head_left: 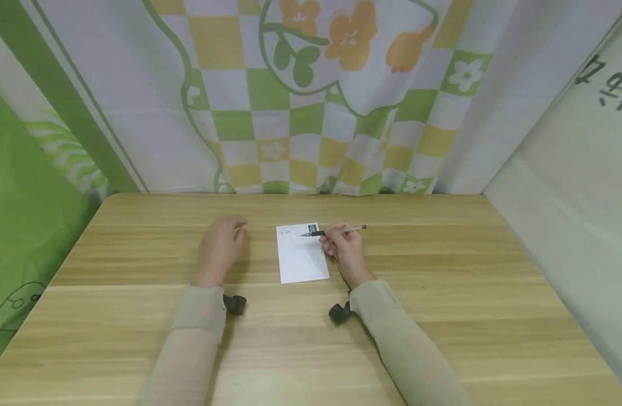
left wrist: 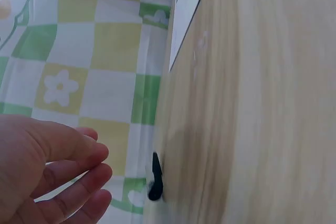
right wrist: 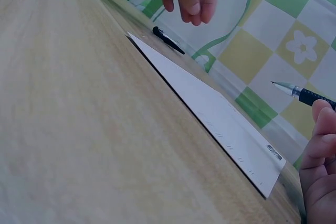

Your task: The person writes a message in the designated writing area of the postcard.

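Observation:
My right hand grips a gel pen with a black grip and clear barrel, its bare tip pointing left over the top of a white notepad. In the right wrist view the pen tip stands above the pad's surface. To the left of the pad, my left hand hovers over the table with fingers loosely bent and nothing in them. A black pen cap lies on the wood below that hand, as the left wrist view shows; the hand hides it in the head view.
The wooden table ends at the back against a checkered curtain with flowers. Green cloth hangs on the left, and a white sheet with dark writing on the right. Black wrist cameras sit at both cuffs.

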A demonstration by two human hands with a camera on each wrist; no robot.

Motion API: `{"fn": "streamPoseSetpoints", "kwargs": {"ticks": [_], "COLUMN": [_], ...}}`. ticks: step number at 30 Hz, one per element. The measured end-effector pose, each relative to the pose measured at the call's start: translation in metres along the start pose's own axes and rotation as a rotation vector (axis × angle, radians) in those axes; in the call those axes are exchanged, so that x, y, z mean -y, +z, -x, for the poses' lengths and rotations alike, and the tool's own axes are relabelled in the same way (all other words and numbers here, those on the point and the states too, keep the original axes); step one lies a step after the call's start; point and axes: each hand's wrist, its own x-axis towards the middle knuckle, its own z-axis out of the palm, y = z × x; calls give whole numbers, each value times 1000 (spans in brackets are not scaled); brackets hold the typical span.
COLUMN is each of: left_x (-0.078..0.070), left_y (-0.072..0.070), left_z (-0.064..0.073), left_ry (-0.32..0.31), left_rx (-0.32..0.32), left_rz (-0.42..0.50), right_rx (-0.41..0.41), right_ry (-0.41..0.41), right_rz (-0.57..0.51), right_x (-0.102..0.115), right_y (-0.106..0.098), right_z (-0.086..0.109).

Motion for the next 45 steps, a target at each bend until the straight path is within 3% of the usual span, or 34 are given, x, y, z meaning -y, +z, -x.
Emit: {"fn": "streamPoseSetpoints", "kwargs": {"ticks": [8, 21, 45], "left_x": [14, 19, 22], "left_y": [0, 1, 2], "left_z": [0, -1, -1], "left_ry": [-57, -121, -123], "left_rx": [52, 166, 179], "left_rz": [25, 27, 57], "right_rx": [8, 6, 0], "right_ry": [-1, 1, 19], "right_rz": [-4, 10, 34], "right_x": [0, 1, -1], "right_y": [0, 0, 0], "right_z": [0, -1, -2]}}
